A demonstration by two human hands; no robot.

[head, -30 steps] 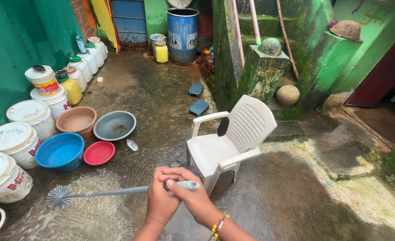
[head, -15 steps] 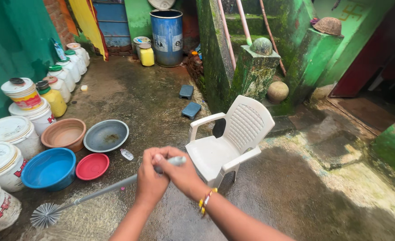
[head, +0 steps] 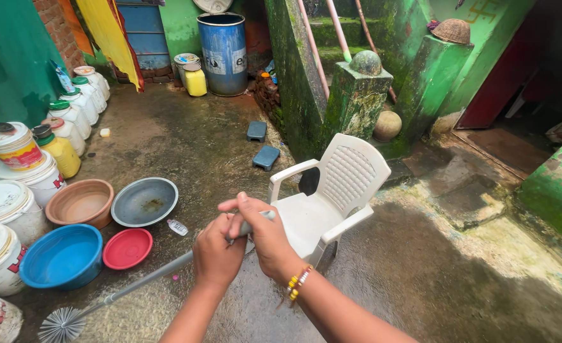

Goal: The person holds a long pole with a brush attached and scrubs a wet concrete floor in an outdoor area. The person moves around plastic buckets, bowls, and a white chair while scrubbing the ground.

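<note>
Now both hands point(head: 243, 244) grip grey brush point(head: 61, 322); blue labelled drum point(head: 222, 54) behind.

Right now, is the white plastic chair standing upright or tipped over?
Upright. The white plastic chair has its seat level and backrest pointing up, legs down on the wet floor, just beyond the hands.

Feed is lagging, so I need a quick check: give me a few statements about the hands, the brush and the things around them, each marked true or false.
1. Both hands, left hand and right hand, grip the grey brush handle. True.
2. The brush head rests on the chair seat. False: it is down at the wet floor.
3. The white plastic chair is empty. True.
4. The blue basin sits right of the chair. False: it is to its left, beside the red bowl.
</note>
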